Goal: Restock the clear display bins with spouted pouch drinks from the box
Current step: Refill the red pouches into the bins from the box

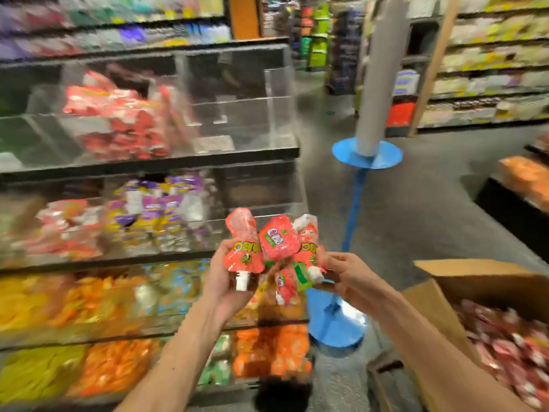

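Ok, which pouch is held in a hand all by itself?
The leftmost pouch, upside down with its white spout pointing down, alone in the left hand; the other pouches bunch in the right hand.

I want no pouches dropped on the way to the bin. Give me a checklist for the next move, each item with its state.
1. Left hand grip on the single pouch: ok, fingers wrapped round it.
2. Right hand grip on the pouch bunch: cannot tell; the lowest pouch dangles.
3. Matching red pouch bin located: ok, top shelf.
4. Room in that bin: cannot tell, blurred.
5. Cardboard box stocked: ok.
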### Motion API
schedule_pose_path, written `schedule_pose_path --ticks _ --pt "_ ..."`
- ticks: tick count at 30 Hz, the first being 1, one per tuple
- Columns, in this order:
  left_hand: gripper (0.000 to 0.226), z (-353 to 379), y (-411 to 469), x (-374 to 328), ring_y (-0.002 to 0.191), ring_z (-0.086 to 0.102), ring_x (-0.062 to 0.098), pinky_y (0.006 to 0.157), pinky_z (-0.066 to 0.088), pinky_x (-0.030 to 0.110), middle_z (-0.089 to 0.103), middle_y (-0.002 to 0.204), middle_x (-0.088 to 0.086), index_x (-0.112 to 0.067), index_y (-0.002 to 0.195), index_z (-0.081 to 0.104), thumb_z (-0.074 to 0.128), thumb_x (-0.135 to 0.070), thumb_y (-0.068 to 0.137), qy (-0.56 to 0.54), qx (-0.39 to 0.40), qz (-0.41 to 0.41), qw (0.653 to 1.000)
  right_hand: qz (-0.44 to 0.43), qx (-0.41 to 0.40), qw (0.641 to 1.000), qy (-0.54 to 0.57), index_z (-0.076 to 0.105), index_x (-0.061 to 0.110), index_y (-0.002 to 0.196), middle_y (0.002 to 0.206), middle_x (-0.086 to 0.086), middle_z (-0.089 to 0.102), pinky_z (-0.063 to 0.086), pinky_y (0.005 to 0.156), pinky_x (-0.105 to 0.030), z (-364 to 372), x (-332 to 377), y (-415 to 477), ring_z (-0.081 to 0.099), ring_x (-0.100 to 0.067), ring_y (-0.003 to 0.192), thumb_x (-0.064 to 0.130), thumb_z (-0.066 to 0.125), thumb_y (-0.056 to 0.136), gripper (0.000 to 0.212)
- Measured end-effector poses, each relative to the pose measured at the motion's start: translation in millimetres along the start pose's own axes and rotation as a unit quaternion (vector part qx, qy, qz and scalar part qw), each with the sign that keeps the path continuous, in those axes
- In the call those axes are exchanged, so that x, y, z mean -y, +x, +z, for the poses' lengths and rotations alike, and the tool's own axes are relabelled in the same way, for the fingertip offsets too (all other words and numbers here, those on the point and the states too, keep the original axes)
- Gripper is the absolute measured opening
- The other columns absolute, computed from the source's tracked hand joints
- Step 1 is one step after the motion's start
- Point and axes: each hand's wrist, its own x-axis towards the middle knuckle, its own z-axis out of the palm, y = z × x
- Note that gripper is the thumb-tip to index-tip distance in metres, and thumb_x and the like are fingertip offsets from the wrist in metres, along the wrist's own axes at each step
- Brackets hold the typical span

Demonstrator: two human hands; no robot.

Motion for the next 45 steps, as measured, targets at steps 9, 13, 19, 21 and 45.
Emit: schedule_pose_path --ticks 9,13,19,21,45 --pt "0.014 -159 -78 -156 0.050 0.064 0.006 0.059 0.056 0.023 0.068 0.064 -0.006 -0.018 0.075 0.068 0.071 -0.029 0.084 -0.032 -0.020 0.103 0.994 0.019 0.088 0.996 -0.023 0.067 0.005 0.108 0.073 -0.003 0.072 0.048 0.071 -0.031 229 -17 67 0.067 -0.012 0.068 0.032 0.054 0.098 0.031" --pt "0.044 -199 -88 -211 0.072 0.073 0.015 0.091 0.050 0.043 0.076 0.083 0.003 -0.018 0.075 0.078 0.050 -0.041 0.099 0.049 -0.048 0.130 0.989 0.012 0.104 0.994 0.016 0.067 0.013 0.110 0.082 -0.001 0.075 0.054 0.085 -0.035 303 -19 92 0.073 -0.011 0.078 0.038 0.060 0.088 0.033" --pt "0.067 -225 -81 -261 0.055 0.068 0.012 0.061 0.050 0.034 0.069 0.062 -0.001 -0.021 0.050 0.072 0.037 -0.037 0.104 0.084 -0.040 0.132 0.987 0.003 0.104 0.994 0.010 0.068 0.014 0.101 0.088 0.000 0.076 0.058 0.071 -0.031 367 -14 125 0.073 -0.011 0.078 0.035 0.047 0.101 0.029" --pt "0.062 -224 -76 -272 0.054 0.067 0.014 0.061 0.052 0.036 0.067 0.061 0.000 -0.020 0.051 0.071 0.039 -0.032 0.103 0.064 -0.036 0.133 0.988 -0.015 0.114 0.993 -0.009 0.069 0.009 0.105 0.095 -0.007 0.076 0.060 0.072 -0.035 382 -6 133 0.073 -0.017 0.084 0.035 0.051 0.097 0.033" --pt "0.046 -194 32 -383 0.058 0.064 0.025 0.063 0.056 0.034 0.063 0.068 0.005 -0.015 0.057 0.058 0.047 -0.027 0.100 0.046 -0.010 0.186 0.981 -0.131 0.089 0.986 -0.053 0.061 0.016 0.099 0.072 0.011 0.055 0.035 0.046 -0.016 424 102 239 0.044 -0.006 0.050 0.040 0.055 0.098 0.025"
